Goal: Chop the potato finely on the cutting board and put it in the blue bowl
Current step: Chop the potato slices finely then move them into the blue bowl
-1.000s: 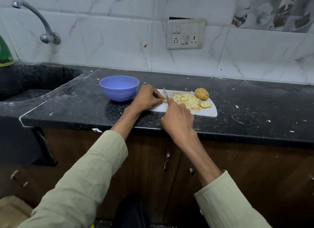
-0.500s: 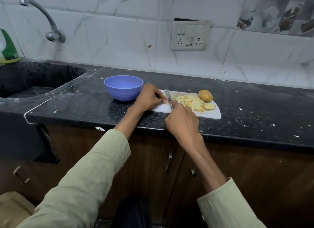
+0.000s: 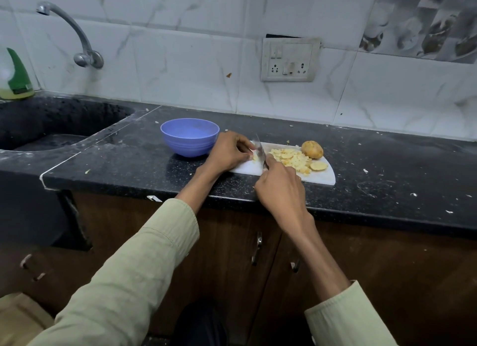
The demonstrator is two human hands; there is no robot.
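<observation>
Head view is all I have, and from it I judge the job somewhere past the middle of the chopping, with the transfer not begun. Largest first: the black worktop carries everything, speckled with pale crumbs, and the sink sits off to my left with a tap above it. On the worktop the blue bowl stands just beside the left end of the white cutting board, and I can see nothing in it, so no potato has gone across yet. On the board lies a heap of chopped potato, fairly fine already, which I count as the finished share. Beyond it, at the far right of the board, an uncut potato chunk with its skin on is waiting, and a single slice lies flat near it; both seem to need cutting down. My right hand has its fingers wrapped round the handle of the knife, whose blade stands over the board's left part. My left hand pinches a small potato piece right against the blade, fingers curled onto it. Left to do, as I read it: finish this piece, chop the chunk and slice, then move it all into the bowl.
</observation>
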